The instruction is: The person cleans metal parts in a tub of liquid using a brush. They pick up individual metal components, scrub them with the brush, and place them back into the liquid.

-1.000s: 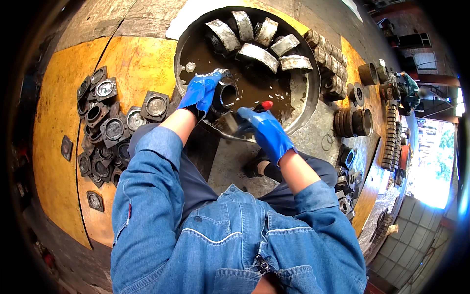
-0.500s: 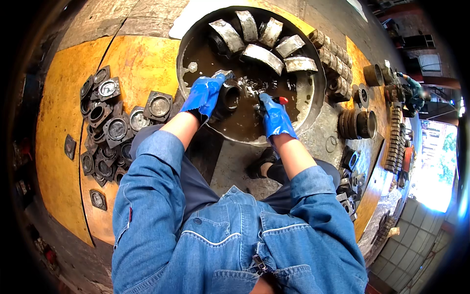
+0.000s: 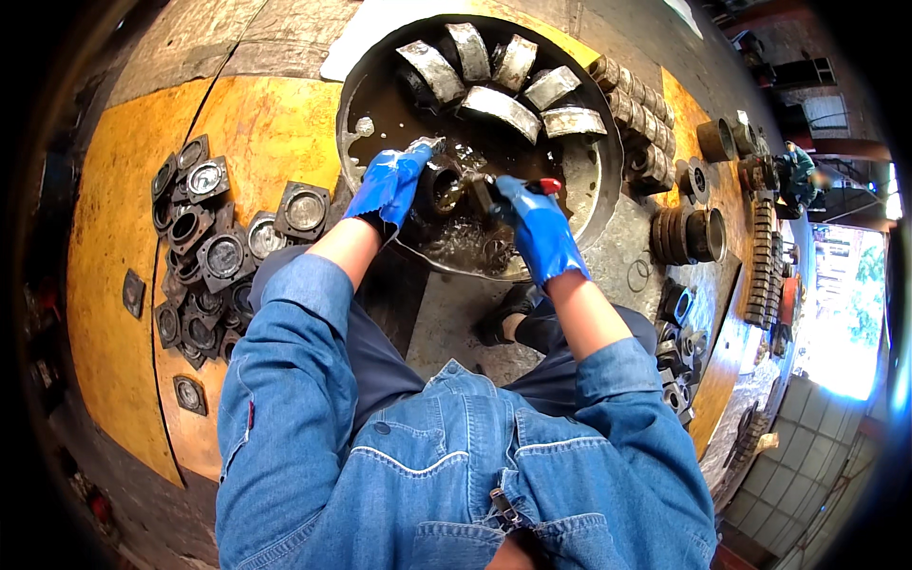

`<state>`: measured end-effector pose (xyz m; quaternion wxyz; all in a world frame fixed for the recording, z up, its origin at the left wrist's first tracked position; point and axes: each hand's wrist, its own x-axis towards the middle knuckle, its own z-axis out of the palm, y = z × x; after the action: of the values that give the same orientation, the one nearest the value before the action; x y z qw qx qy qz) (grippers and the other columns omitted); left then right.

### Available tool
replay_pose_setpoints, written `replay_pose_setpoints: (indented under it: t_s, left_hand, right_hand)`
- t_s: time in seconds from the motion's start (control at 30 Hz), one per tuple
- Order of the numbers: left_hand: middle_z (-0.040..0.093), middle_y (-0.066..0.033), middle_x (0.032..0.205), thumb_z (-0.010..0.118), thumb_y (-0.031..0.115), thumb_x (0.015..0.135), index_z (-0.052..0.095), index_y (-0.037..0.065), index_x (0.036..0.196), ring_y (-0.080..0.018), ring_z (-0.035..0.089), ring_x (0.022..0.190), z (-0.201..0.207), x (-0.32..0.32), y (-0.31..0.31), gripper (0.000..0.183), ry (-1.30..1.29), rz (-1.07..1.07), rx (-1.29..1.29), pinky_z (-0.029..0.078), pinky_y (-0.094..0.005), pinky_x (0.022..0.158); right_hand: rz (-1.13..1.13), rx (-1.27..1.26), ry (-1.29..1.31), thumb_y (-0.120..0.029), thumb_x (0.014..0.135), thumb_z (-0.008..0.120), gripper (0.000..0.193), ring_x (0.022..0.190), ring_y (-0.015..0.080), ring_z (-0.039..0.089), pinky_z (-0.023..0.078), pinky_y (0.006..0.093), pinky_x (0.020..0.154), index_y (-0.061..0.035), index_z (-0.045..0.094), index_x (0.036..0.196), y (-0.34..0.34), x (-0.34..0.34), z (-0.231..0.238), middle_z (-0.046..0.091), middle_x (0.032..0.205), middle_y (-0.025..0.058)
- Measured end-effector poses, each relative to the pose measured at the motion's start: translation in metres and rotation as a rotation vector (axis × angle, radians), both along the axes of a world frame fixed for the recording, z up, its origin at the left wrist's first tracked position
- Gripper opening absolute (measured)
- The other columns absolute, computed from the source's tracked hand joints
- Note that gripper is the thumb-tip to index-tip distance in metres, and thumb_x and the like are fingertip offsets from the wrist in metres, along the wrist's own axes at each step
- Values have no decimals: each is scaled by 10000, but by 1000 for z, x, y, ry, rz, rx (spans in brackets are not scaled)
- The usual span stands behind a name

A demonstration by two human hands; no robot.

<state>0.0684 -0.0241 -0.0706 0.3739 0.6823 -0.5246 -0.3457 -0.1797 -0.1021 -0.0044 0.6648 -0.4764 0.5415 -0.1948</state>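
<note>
Both my hands wear blue gloves and work over a round metal tub (image 3: 608, 204) of murky brown liquid. My left hand (image 3: 391, 180) grips a dark, hollow metal ring (image 3: 442, 187) at its left side, its opening facing right. In my right hand (image 3: 534, 218) is a red-handled brush (image 3: 546, 186), its dark head close to the ring's opening; whether it touches cannot be made out. The liquid splashes and ripples around the ring. Several curved, silvery metal segments (image 3: 501, 112) rest in the far part of the tub.
Square dark metal flanges (image 3: 224, 255) lie heaped on the yellowed boards at left. Stacked metal rings (image 3: 644, 123) stand beyond the tub's right rim, with bigger cylinders (image 3: 705, 236) nearer. More dark parts (image 3: 676, 356) lie right of my knee. Another person (image 3: 800, 176) is far right.
My right hand has moved left, bringing the brush's head up to the ring. The liquid now churns nearer the tub's front. My left hand keeps its hold on the ring.
</note>
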Motion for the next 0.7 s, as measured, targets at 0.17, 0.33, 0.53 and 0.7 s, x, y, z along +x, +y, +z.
replay_pose_setpoints:
  t_s: [0.17,0.33,0.53,0.7]
  left_hand:
    - [742,-281,1056,510,213,1102,688,10,1276,-413,730,950,8,-5,3,321,153,65,-35,566,-439,859]
    - [773,-218,1102,438,256,1132,682,1,1313,-236,741,982,9,-2,4,396,-24,14,-49,556,-377,888]
    - [781,-134,1022,467,426,1114,725,-42,1198,-177,691,931,13,-1,2,541,151,125,50,530,-364,853]
    - [748,-167,873,553,487,1071,745,-71,1045,-213,668,838,64,-13,5,592,365,195,242,517,-373,796]
  right_hand:
    - [-131,45,40,-342,1017,707,382,1050,190,707,540,280,867,-43,722,1255,-14,34,-4,752,1159,114]
    - [-26,-295,-29,-246,983,753,237,805,130,683,553,295,760,-21,779,1053,9,75,6,763,913,40]
    - [428,-948,-113,-136,932,759,177,955,363,747,592,450,855,-105,790,1104,28,48,-25,776,1015,152]
    - [555,-1124,-17,-131,892,767,179,947,366,752,611,456,825,-106,781,1068,51,14,-3,776,1001,146]
